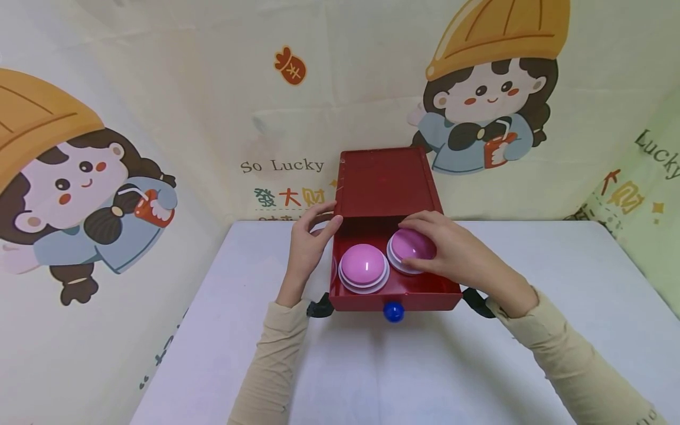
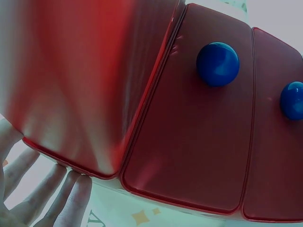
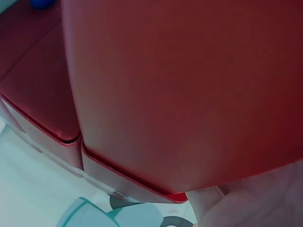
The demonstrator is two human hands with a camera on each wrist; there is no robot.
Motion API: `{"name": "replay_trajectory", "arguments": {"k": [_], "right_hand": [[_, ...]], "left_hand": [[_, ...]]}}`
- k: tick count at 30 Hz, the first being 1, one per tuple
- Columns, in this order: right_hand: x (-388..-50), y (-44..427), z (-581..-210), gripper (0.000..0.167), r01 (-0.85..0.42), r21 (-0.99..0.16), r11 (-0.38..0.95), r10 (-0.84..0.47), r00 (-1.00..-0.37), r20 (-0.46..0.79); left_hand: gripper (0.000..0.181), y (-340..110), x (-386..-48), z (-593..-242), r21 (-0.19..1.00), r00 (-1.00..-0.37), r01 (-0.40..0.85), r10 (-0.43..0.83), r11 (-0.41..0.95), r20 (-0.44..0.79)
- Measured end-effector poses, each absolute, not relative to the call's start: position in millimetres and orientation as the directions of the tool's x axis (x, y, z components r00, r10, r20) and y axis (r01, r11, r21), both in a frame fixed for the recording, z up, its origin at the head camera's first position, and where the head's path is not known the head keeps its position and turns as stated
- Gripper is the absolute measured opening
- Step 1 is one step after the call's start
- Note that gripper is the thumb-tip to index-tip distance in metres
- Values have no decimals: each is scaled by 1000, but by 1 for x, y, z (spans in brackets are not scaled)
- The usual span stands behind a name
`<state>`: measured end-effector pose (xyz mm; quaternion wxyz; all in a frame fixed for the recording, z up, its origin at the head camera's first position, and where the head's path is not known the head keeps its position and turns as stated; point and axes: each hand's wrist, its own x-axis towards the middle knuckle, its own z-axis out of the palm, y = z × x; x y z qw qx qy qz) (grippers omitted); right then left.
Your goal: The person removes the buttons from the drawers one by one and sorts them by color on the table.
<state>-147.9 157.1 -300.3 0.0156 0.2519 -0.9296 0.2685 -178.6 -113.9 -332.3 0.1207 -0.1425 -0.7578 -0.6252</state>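
A red drawer (image 1: pixel 395 302) is pulled out of a red drawer cabinet (image 1: pixel 388 183); a blue ball knob (image 1: pixel 394 311) is on its front. Inside, on the left, sits a pink-domed round thing (image 1: pixel 363 264) with a stepped white base. Beside it, a second pink-domed round thing (image 1: pixel 408 245) is gripped between the thumb and fingers of my right hand (image 1: pixel 451 248), which reaches over the drawer's right wall. At the drawer's left wall is my left hand (image 1: pixel 312 239), thumb and fingers extended near the rim. In the right wrist view, the drawer wall hides what the right hand holds.
More red drawer fronts (image 2: pixel 189 132) with blue knobs (image 2: pixel 218 64) show below the pulled-out one in the left wrist view. The cabinet stands at the back of the white table (image 1: pixel 255 283), against a printed cloth backdrop (image 1: pixel 212 88). Black wrist straps (image 1: pixel 321 307) flank the drawer.
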Motion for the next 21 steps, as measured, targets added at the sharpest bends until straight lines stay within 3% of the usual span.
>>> {"name": "replay_trajectory", "arguments": {"k": [21], "right_hand": [[-149, 153, -306, 69, -494, -370, 787, -473, -868, 154]], "left_hand": [[40, -113, -178, -331, 903, -922, 388, 75, 184, 381]]}}
